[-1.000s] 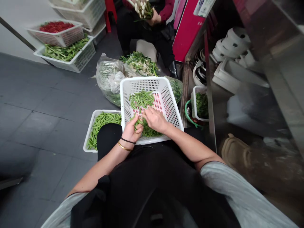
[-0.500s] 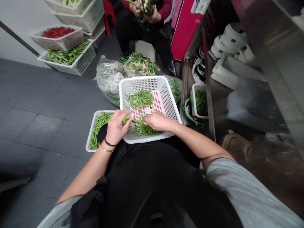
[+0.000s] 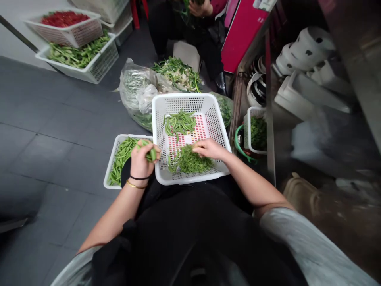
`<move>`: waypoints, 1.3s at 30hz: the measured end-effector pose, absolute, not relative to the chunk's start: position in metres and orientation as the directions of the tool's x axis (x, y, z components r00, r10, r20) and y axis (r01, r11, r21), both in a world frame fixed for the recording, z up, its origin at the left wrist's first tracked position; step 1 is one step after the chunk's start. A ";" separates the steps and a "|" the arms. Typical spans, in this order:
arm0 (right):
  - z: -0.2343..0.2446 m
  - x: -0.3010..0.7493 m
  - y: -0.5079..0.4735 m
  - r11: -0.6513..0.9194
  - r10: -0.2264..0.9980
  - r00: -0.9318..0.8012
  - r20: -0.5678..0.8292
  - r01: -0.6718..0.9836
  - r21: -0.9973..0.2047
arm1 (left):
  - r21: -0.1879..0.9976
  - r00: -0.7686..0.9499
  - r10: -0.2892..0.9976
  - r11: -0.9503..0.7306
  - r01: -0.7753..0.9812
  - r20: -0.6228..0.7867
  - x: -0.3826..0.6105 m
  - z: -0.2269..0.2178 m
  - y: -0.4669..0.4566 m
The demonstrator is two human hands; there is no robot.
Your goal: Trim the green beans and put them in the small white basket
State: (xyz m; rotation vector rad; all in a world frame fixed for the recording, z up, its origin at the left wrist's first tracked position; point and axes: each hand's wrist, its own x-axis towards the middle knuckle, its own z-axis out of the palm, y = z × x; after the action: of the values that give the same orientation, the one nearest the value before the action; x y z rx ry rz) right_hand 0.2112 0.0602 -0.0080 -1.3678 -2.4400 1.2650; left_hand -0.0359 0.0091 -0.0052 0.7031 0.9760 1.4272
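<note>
My left hand (image 3: 142, 162) is closed around several green pea pods (image 3: 151, 154), just left of the white basket's rim. The white basket (image 3: 191, 180) sits at my lap, its wall full of holes. A small heap of pea pods (image 3: 181, 122) lies toward its far left side, and a pile of thin green trimmings (image 3: 192, 161) lies at its near side. My right hand (image 3: 210, 149) is above the trimmings, fingers pinched together; whatever they hold, if anything, is too small to tell. Left of the basket, a lower white tray (image 3: 110, 180) holds more pods (image 3: 121, 159).
Beyond the basket are a plastic bag of greens (image 3: 137, 89) and a loose heap of green stalks (image 3: 180, 75). Another person's hand (image 3: 202, 8) shows at the top. Stacked baskets (image 3: 86, 73) stand far left; a small basket of greens (image 3: 248, 129) stands right.
My left hand has turned and drawn back slightly, with pods bunched in its palm. My right hand has moved right, away from the left, uncovering the trimmings. The view has shifted a little.
</note>
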 end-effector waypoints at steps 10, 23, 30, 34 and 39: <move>-0.079 0.108 0.143 0.247 0.773 -0.279 -0.569 0.960 -0.135 | 0.596 0.286 0.881 0.468 -0.653 -0.378 -0.051 -0.022 0.018; -0.007 0.173 0.027 0.699 0.569 -0.822 0.029 0.465 -0.544 | 0.827 0.249 0.885 0.460 -0.324 -0.394 -0.002 -0.033 0.008; 0.011 0.208 0.024 0.245 0.644 -0.765 -0.014 0.223 -0.944 | 0.781 0.487 0.805 0.530 -0.330 -0.340 0.002 -0.012 -0.010; 0.019 0.243 0.037 0.172 0.901 -0.434 -0.009 0.375 -0.911 | 0.806 0.445 0.815 0.520 -0.282 -0.371 -0.005 -0.007 -0.013; 0.033 0.227 0.019 0.602 0.780 -0.604 0.162 0.656 -0.455 | 0.831 0.442 0.809 0.514 -0.212 -0.388 -0.002 -0.005 -0.011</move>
State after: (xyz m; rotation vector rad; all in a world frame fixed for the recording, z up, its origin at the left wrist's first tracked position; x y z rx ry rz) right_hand 0.2268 0.0185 0.0329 -1.1593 -2.4867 0.5039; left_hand -0.0017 -0.0108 -0.0051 0.7894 0.8907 0.7224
